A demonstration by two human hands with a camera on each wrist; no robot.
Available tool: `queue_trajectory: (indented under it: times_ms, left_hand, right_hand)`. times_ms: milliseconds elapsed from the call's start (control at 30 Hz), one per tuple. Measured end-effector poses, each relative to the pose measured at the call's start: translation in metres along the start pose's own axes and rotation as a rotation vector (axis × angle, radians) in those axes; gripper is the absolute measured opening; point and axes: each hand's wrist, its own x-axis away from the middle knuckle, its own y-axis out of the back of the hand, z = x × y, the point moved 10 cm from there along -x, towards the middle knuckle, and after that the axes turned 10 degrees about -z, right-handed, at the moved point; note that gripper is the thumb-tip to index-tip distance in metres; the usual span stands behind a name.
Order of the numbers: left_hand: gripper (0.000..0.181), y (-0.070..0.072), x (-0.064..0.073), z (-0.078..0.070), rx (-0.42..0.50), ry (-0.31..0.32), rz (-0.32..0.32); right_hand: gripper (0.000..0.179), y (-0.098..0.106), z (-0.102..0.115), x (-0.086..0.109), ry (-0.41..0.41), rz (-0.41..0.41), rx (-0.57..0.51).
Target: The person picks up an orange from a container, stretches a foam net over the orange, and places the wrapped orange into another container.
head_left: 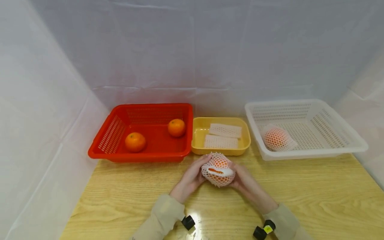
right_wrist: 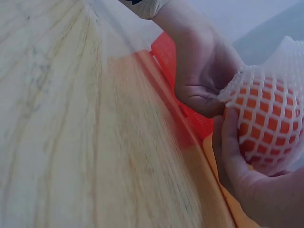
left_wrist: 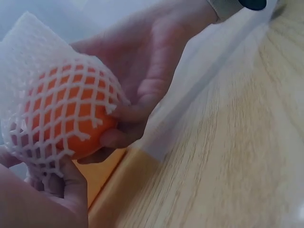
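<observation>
Orange (head_left: 220, 163) in a white foam net (head_left: 227, 172) sits low centre in the frame, below a yellow tray (head_left: 199, 130). Left hand (head_left: 193, 172) and right hand (head_left: 244, 179) curl around its opposite sides, gripping net and fruit. The fruit is likely firm, fairly light, smooth-skinned; the net looks soft, stretchy and tearable, best pinched at its rim.

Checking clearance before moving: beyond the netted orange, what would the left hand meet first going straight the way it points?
Probably the front wall of the yellow tray, just beyond the netted orange the left hand holds; height is unclear.
</observation>
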Motion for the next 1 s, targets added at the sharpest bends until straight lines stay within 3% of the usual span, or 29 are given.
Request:
queue_trajectory:
  times_ms: [167, 267, 367, 533, 633, 700, 867, 1000]
  left_hand:
    - [0.051, 0.000, -0.006, 0.000, -0.040, -0.024, -0.013]
    - [0.038, -0.001, -0.009, 0.001, -0.054, -0.059, -0.031]
    - [0.028, -0.001, -0.008, -0.002, -0.087, -0.134, -0.074]
    - [0.042, -0.004, 0.001, -0.014, -0.176, -0.248, -0.168]
    - [0.044, -0.005, 0.005, -0.016, -0.244, -0.273, -0.201]
    - [0.043, -0.003, 0.007, -0.017, -0.291, -0.285, -0.223]
    - [0.042, 0.004, 0.010, -0.019, -0.320, -0.307, -0.252]
    - [0.048, 0.003, 0.011, -0.018, -0.324, -0.275, -0.203]
  right_hand:
    - [0.071, -0.006, -0.001, 0.004, 0.005, 0.103, 0.037]
    - [0.071, -0.006, 0.000, 0.006, -0.006, 0.092, -0.005]
    - [0.070, -0.005, 0.001, 0.007, -0.034, 0.060, -0.099]
    - [0.060, -0.003, 0.006, 0.006, -0.052, -0.005, -0.254]
    - [0.048, -0.003, 0.010, 0.006, -0.037, -0.027, -0.308]
    - [0.045, -0.006, 0.011, 0.007, -0.032, 0.000, -0.319]
    - [0.061, -0.020, 0.011, 0.012, -0.033, 0.127, -0.270]
    - [0.067, -0.023, 0.013, 0.012, -0.006, 0.145, -0.235]
